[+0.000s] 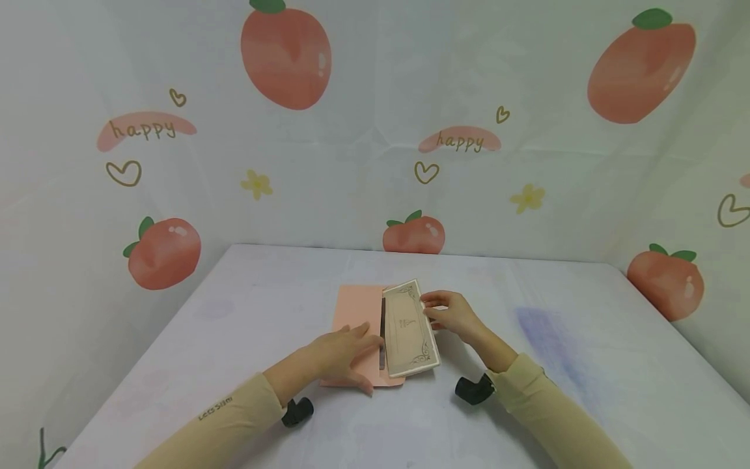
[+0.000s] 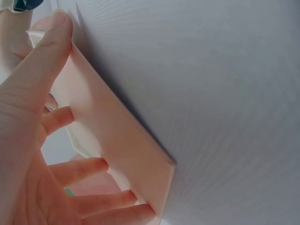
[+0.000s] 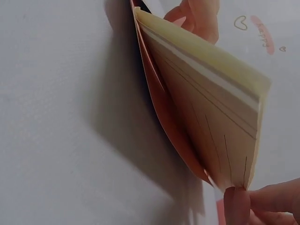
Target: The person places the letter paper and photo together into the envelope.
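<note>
A pink folder (image 1: 359, 303) lies on the table, with a cream booklet (image 1: 407, 332) tilted up at its right side. Dark scrollwork decorates the booklet's corners, and a dark strip (image 1: 383, 326) runs between it and the pink panel. My left hand (image 1: 346, 355) rests on the pink panel with fingers spread, its thumb by the near edge. In the left wrist view, those fingertips press on the pink surface (image 2: 112, 131). My right hand (image 1: 454, 314) pinches the booklet's right edge. The right wrist view shows printed lines on the booklet's underside (image 3: 206, 103), raised off the pink layer below.
The white table (image 1: 263, 280) has a purple smudge (image 1: 551, 345) at the right. A white backdrop (image 1: 351, 176) printed with fruit, hearts and flowers stands behind it. A black wrist mount (image 1: 297, 412) shows at the left sleeve, and another (image 1: 473, 389) at the right sleeve.
</note>
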